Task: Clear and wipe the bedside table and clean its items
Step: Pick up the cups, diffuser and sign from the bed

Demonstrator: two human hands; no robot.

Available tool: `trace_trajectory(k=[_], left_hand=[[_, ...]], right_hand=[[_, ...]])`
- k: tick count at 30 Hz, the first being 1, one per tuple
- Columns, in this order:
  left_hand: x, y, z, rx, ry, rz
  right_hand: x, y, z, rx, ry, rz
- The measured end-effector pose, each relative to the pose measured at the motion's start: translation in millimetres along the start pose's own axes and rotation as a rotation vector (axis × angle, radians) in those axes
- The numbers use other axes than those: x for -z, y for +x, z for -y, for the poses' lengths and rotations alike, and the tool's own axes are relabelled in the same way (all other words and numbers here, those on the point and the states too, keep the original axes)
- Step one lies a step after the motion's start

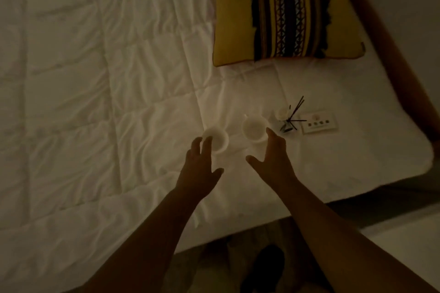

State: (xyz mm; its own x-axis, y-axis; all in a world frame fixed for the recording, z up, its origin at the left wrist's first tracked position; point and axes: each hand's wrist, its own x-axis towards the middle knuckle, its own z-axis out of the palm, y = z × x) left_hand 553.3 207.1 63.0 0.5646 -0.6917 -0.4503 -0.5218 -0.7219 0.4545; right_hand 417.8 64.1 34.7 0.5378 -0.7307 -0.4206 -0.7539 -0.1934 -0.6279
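Two white cups sit on the white bed cover (142, 102). My left hand (200, 169) hovers over the near edge of the left cup (217, 138), fingers spread and touching its rim. Fingers apart, my right hand (273, 157) is just beside the right cup (253, 128), its fingertips near the cup's right side. Neither hand grips a cup. To the right of the cups stand a small glass reed diffuser (289, 118) with dark sticks and a white card (319, 122) lying flat.
A yellow cushion (285, 9) with a dark striped band lies at the head of the bed. The bed's wooden frame (385, 59) runs along the right edge. The floor and a dark shoe (266, 266) show below the mattress edge. The room is dim.
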Motion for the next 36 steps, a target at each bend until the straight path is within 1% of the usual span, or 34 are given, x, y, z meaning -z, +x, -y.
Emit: trace_trajectory(k=[2, 5, 8, 10, 14, 16, 19, 21, 24, 29, 33, 36], left_hand=[[-14.1, 29.9, 8.6, 0.0, 0.009, -0.012], [-31.3, 69.4, 19.4, -0.071, 0.053, -0.021], [-42.4, 95.7, 26.4, -0.131, 0.121, 0.054], [-49.3, 106.8, 30.3, -0.151, 0.174, 0.105], [-61.9, 107.8, 32.6, -0.187, 0.299, 0.108], [-64.2, 104.3, 30.7, -0.151, 0.297, 0.098], [-59.6, 99.5, 24.7, -0.088, 0.253, 0.086], [-59.1, 91.3, 13.2, -0.099, 0.226, 0.092], [-66.4, 69.9, -14.4, -0.113, 0.168, 0.109], [-106.5, 32.2, -95.5, -0.216, 0.123, 0.164], [-154.7, 12.8, -185.2, -0.354, 0.083, 0.203], [-197.1, 2.0, -254.0, -0.458, 0.052, 0.22]], right_hand=[[-21.5, 22.9, -5.9, -0.027, -0.006, -0.046], [-45.3, 49.8, -9.3, -0.059, -0.096, -0.137], [-60.7, 68.8, -8.1, -0.073, -0.137, -0.237], [-68.2, 79.5, -8.9, -0.082, -0.153, -0.274], [-72.7, 91.0, -12.4, -0.097, -0.167, -0.296], [-69.0, 86.8, -15.3, -0.093, -0.122, -0.311], [-59.6, 66.5, -21.7, -0.039, -0.035, -0.296], [-50.9, 41.8, -33.6, -0.017, 0.023, -0.284], [-33.0, 4.2, -61.1, -0.034, 0.114, -0.294], [27.1, -49.2, -138.0, -0.184, 0.277, -0.376], [91.6, -87.4, -214.5, -0.29, 0.286, -0.495], [139.4, -119.1, -275.5, -0.337, 0.26, -0.569]])
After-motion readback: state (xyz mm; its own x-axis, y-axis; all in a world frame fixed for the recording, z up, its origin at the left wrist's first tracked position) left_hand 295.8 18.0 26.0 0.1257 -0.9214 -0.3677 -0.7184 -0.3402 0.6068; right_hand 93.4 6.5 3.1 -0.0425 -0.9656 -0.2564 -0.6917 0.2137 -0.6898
